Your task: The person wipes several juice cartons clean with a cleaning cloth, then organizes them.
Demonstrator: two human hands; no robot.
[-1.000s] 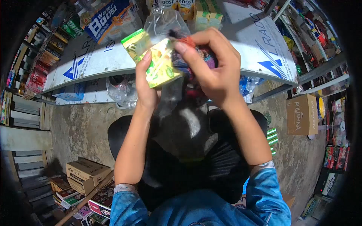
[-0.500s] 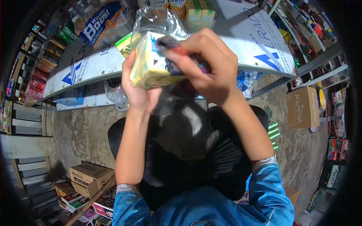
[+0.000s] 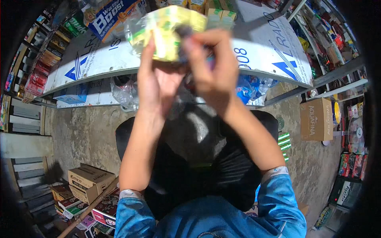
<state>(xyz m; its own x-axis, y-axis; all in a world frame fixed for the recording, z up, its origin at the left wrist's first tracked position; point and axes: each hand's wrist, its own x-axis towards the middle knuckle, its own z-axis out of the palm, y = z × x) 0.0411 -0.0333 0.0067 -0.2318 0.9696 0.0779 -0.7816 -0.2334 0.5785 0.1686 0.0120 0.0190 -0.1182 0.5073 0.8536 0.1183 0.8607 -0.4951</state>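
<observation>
A yellow and green package, blurred by motion, is held up over the front edge of the white table. My left hand supports it from below and from its left side. Clear plastic hangs at the left of the package. My right hand is at the package's right side, its fingers closed round a small dark cloth that touches the wrapped surface. Motion smears those fingertips and the cloth.
The white metal table carries a Water Boost pack and small boxes. An Aquafina carton stands right, an X-Men carton lower left, beside a wooden stick. Stocked shelves line both sides.
The package has turned and moved up, showing a yellow and green face instead of its white and blue one. My right hand has shifted slightly left and down.
</observation>
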